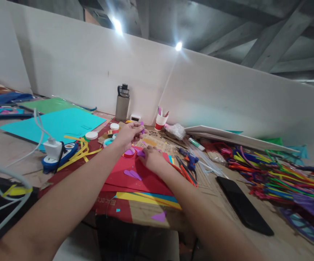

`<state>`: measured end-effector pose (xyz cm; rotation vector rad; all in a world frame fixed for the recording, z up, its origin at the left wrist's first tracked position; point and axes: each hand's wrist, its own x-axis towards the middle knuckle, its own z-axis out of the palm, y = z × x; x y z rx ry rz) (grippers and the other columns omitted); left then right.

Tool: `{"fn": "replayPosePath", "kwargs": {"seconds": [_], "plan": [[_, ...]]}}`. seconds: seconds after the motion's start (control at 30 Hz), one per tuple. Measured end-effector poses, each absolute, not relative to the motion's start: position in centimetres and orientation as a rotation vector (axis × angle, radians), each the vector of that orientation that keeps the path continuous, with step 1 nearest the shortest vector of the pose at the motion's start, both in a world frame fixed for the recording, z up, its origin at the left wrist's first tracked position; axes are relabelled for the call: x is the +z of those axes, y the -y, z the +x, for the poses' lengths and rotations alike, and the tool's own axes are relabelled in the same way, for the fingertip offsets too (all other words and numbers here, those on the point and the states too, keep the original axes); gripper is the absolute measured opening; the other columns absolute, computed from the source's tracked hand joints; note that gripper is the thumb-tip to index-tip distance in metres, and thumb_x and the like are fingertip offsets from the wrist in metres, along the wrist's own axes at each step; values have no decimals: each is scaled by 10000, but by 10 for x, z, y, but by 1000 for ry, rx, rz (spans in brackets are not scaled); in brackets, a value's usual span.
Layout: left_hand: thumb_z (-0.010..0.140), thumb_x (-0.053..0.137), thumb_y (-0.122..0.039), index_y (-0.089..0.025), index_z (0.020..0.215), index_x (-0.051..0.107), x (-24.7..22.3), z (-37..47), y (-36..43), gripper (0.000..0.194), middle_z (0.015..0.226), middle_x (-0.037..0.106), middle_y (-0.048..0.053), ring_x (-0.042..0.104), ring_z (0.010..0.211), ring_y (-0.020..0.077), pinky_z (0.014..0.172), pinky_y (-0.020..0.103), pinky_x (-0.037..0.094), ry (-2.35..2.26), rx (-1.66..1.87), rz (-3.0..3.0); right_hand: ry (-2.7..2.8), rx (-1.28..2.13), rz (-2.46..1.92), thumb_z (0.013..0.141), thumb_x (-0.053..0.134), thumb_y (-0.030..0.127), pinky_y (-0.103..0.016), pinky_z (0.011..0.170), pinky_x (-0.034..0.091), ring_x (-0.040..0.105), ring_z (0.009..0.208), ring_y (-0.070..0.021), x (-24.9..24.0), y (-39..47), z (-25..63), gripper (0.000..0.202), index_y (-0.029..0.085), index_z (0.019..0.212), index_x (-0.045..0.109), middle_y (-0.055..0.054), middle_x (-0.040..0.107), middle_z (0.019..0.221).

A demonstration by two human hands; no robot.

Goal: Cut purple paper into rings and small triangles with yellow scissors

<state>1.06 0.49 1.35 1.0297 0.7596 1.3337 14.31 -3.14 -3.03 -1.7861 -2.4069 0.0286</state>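
My left hand [129,136] is raised above the work, with fingertips pinched on a small purple paper piece [142,127]. Lower and to the right, my right hand [153,158] has its fingers curled down at another purple paper piece [141,154] over the red paper sheets [151,180]. A round red-rimmed piece with purple in it [129,153] lies between the hands, partly hidden. Nearer me on the red sheet are rounded purple paper strips [133,174]. Yellow and blue sheets show beneath the red ones.
Left are yellow paper strips [84,149], a blue power strip [60,159] with a white cable and a turquoise sheet [56,125]. A bottle [122,105] and a paper cup with pens [160,121] stand behind. Right are scissors [186,172], a glue gun [191,161], a phone [244,204] and pipe cleaners [284,174].
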Motion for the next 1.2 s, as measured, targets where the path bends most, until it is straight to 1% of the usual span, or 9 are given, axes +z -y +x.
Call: {"fn": "replayPosePath", "kwargs": {"seconds": [0.1,0.2,0.27,0.33,0.4,0.6,0.87,1.07,1.2], "plan": [[775,698,-224,-127,750,609,11,10,-7,134,711,681,47,521,458,38,400,142,344,-766,1300,1047,2329,61,-1772,851,531,189,-421,935,380,579,1067,-294,-40,25,138,211,121,959,700,-188,666,1061],[739,733,-270,-124,743,631,9,11,-7,178,681,656,37,510,462,44,391,149,314,-768,1279,1075,2170,164,-1736,819,502,113,-367,895,398,619,958,-259,-37,20,146,218,113,825,719,-176,695,920],[703,761,-273,-126,710,629,9,13,-7,198,606,595,3,459,436,37,371,158,248,-759,1291,1089,2013,243,-1683,837,472,150,-321,840,421,619,908,-234,-30,15,159,255,122,805,723,-157,700,903],[669,784,-278,-130,669,616,7,16,-5,223,536,513,-32,398,417,30,369,168,204,-744,1293,1110,1825,325,-1616,874,417,235,-307,779,448,614,855,-214,-24,10,175,320,138,901,721,-114,699,894],[648,798,-306,-135,644,611,5,19,-4,254,511,472,-43,373,422,33,383,174,210,-744,1270,1150,1678,477,-1538,867,402,344,-281,628,469,591,671,-180,-21,6,189,382,127,977,696,-69,681,776],[640,794,-374,-146,652,652,-4,23,-4,269,597,558,-6,430,510,62,472,185,322,-803,1202,1320,1410,803,-1278,718,525,464,-269,507,491,499,511,-111,-23,5,203,432,118,933,670,-31,632,731],[667,750,-303,-158,636,675,-4,26,1,166,621,606,10,489,561,99,561,226,400,-919,1208,1502,1434,965,-1138,672,640,392,-236,477,432,470,477,-100,-16,11,196,275,144,774,703,15,587,578],[687,730,-279,-167,656,710,-2,28,4,118,635,644,25,527,587,121,577,239,402,-990,1232,1670,1484,780,-1062,694,647,365,-242,629,467,574,705,-131,-11,14,195,423,157,1062,665,-44,664,902],[688,731,-301,-168,647,718,-3,31,8,140,630,651,27,535,603,138,567,244,388,-1010,1224,1753,1626,592,-1088,751,598,376,-272,718,464,591,773,-157,-7,19,194,279,153,885,701,-64,678,902]]}}
